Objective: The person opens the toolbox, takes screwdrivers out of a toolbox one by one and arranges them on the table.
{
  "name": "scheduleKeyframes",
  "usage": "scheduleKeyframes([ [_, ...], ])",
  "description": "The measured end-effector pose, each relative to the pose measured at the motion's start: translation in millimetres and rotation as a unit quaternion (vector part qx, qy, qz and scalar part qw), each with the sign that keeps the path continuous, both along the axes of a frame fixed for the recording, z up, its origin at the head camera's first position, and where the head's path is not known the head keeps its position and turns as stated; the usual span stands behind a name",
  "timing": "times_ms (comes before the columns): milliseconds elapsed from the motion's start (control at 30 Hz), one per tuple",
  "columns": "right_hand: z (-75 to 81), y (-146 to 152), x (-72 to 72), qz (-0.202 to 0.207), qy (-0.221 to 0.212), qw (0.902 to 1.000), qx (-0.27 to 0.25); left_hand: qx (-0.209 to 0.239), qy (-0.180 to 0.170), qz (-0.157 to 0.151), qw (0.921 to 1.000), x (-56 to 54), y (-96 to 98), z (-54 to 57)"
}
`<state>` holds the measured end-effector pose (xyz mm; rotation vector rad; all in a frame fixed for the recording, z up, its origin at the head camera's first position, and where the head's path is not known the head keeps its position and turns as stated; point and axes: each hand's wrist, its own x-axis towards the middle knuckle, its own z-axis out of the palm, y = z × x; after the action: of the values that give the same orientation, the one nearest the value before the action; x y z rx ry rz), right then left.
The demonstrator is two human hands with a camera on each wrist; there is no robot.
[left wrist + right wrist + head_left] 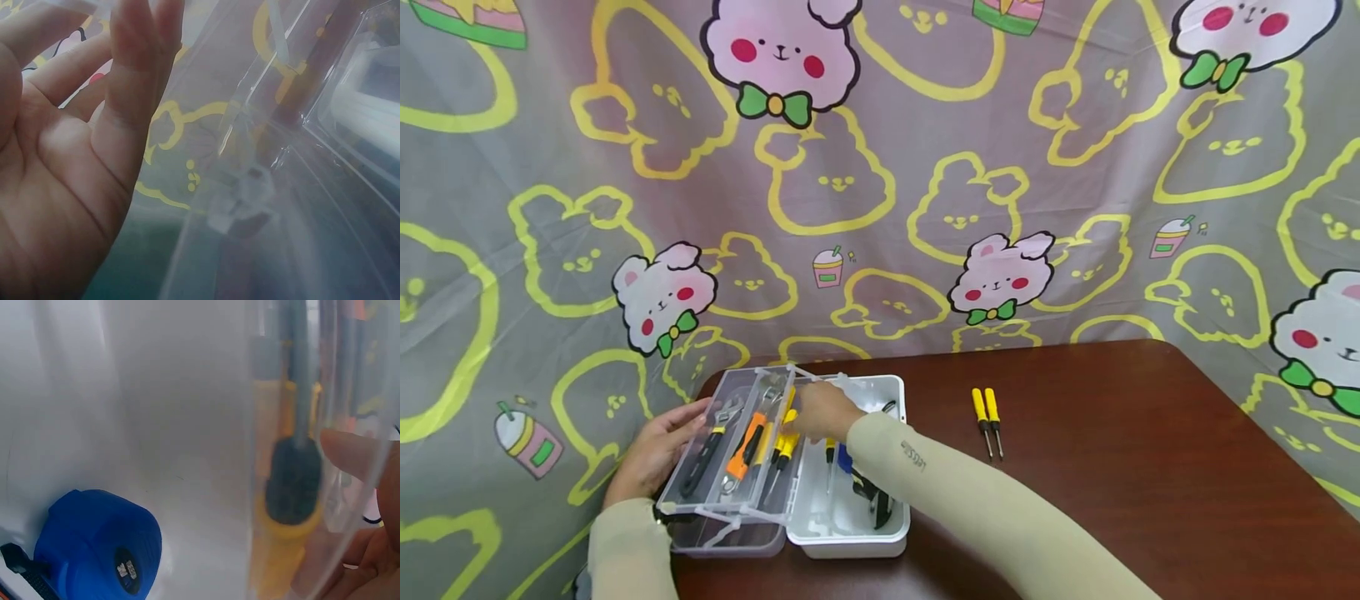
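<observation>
A clear plastic tray (703, 500) with compartments stands folded out to the left of a white toolbox (891, 546). My left hand (655, 454) touches the tray's left side, fingers extended along the clear plastic. Over the tray's right compartment, my right hand (823, 410) curls its fingers at a yellow-handled screwdriver (284, 544), partly hidden behind the clear wall. Beside it in the tray lie an orange utility knife (747, 446) and a black-handled adjustable wrench (703, 458). A blue tape measure (94, 544) sits on the white box's floor.
Two yellow-handled screwdrivers (987, 408) lie side by side on the brown table (1097, 467), right of the box. Inside the box are another screwdriver (830, 458) and a black tool (880, 507). A patterned cloth (880, 250) hangs behind the table.
</observation>
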<state>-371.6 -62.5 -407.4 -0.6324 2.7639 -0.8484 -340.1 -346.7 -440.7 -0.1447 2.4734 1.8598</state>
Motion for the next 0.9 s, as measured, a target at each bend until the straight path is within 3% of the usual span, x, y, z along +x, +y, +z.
scheduleKeyframes([
  [200, -2.9, -2.6, -1.9, 0.014, 0.033, 0.9993, 0.006, -0.001, 0.001, -0.005, 1.0000, 1.8, -1.3, -0.3],
  [600, -2.4, -0.2, -2.7, 0.017, 0.035, 0.9992, 0.010, 0.002, 0.006, -0.009, 0.9999, 2.2, -1.1, -0.8],
  [900, -1.9, 0.0, -1.6, 0.016, 0.099, 0.9947, 0.024, -0.008, 0.001, -0.003, 1.0000, 1.5, -0.5, -1.4],
])
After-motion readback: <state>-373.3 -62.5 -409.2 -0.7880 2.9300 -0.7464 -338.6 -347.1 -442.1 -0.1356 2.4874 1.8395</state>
